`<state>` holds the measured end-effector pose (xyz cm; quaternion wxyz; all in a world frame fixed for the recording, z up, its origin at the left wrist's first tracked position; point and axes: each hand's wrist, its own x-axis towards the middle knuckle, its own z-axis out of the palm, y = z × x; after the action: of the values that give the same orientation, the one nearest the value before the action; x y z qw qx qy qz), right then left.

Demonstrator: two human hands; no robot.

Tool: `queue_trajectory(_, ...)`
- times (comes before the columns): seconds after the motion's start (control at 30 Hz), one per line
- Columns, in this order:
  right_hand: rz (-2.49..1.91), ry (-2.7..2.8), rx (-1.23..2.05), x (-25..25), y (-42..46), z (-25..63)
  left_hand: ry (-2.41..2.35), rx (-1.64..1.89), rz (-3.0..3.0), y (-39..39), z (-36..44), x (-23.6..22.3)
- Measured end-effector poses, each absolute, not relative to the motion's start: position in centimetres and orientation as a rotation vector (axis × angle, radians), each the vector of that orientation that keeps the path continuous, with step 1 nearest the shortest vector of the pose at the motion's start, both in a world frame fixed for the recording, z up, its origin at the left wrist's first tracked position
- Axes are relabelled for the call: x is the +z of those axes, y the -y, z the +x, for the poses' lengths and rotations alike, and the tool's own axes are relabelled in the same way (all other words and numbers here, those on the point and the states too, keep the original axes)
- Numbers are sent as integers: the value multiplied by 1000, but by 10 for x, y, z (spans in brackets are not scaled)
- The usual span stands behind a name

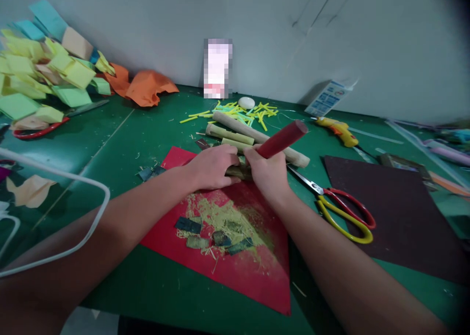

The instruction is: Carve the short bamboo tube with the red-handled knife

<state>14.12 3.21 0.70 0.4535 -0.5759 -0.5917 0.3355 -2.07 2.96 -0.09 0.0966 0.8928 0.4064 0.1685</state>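
Note:
My left hand (215,167) is closed around a short brownish-green bamboo piece (237,171), pressing it down over a red sheet (253,288). My right hand (270,176) grips the thick, round red handle (282,139) of a tool that tilts up to the right. The tool's working end is hidden by my hands and the bamboo. Pale yellow-green dust (227,210) is spread over the sheet, with several dark bamboo chips (198,242) in it. Just beyond my hands lie bamboo lengths (231,134) and a longer pale stick (298,157).
Scissors (340,210) with red and yellow handles overlap a dark brown sheet (389,212) at right. Behind are a yellow glue gun (340,131), yellow strips (262,112) and a phone (218,68). Folded papers (69,73) pile up left. A white frame (105,198) crosses above my left forearm.

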Motion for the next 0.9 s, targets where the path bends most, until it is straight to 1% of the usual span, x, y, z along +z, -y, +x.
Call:
queue_trajectory(0.5, -1489, 1531, 749, 4, -34, 139, -1180, 525, 2615, -28, -21, 0)
queue_trajectory(0.67, -1531, 1499, 844, 9, -30, 138, -1139, 513, 2597, -28, -21, -1)
queue_trajectory(0.73, -1482, 1462, 886, 10, -28, 139, -1144, 500, 2616, -28, -21, -1)
queue_trajectory(0.9, -1405, 1408, 861, 8, -28, 141, -1186, 485, 2641, -28, -21, 1)
